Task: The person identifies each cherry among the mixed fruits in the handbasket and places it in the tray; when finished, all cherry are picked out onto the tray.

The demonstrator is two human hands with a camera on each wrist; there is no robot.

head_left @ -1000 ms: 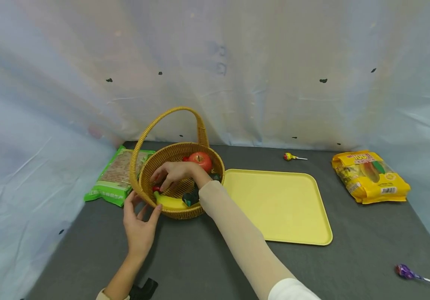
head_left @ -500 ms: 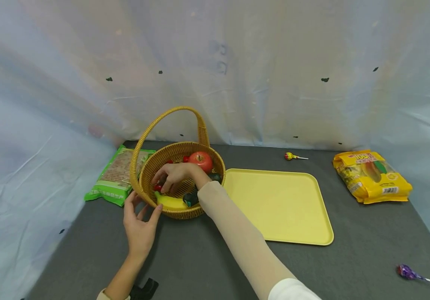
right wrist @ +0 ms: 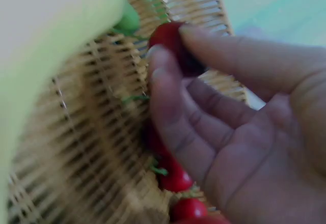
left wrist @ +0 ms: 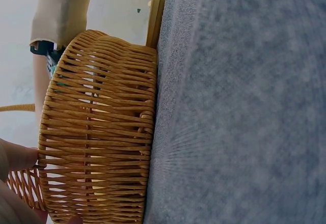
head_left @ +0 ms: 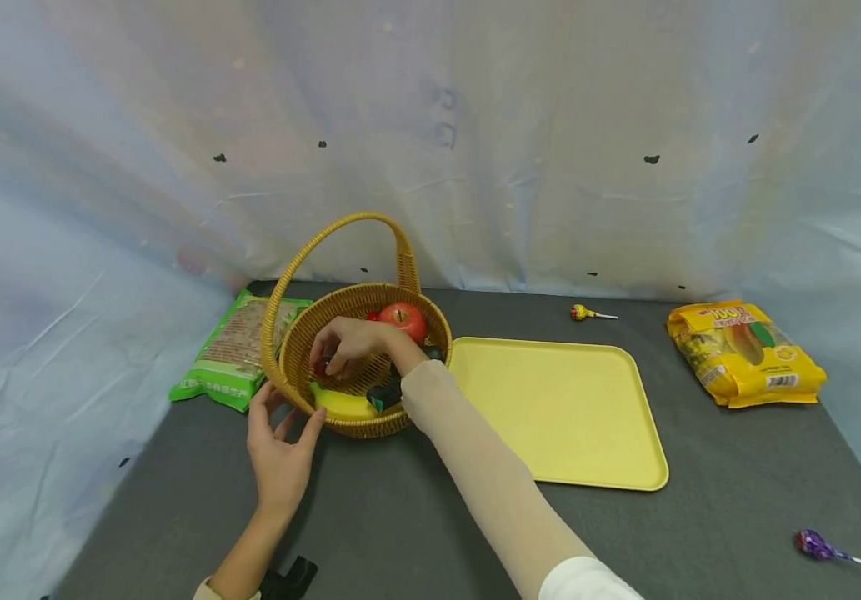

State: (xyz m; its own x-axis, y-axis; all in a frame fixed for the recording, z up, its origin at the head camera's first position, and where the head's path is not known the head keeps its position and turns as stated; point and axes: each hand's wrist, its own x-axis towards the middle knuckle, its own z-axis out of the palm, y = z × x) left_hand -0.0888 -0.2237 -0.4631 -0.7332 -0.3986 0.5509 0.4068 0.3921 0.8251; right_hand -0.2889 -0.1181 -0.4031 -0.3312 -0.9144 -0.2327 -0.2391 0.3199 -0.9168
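- My right hand (head_left: 351, 343) reaches inside the wicker basket (head_left: 302, 350), left of centre in the head view, fingers pinching a small red cherry-like fruit (right wrist: 170, 38); more red fruits (right wrist: 175, 178) lie under the palm in the right wrist view.
- My left hand (head_left: 280, 454), lower left, has straight, spread fingers touching the basket's outer wall, clasping nothing.
- From the left of the frame I see: a green packet (head_left: 231, 354) just beside the basket; inside the basket, a banana (head_left: 342, 405) at the near rim and a red apple (head_left: 403, 320) at the far side.
- Right of the basket sits a yellow tray (head_left: 561, 412); a yellow bag (head_left: 743, 352) lies far right.
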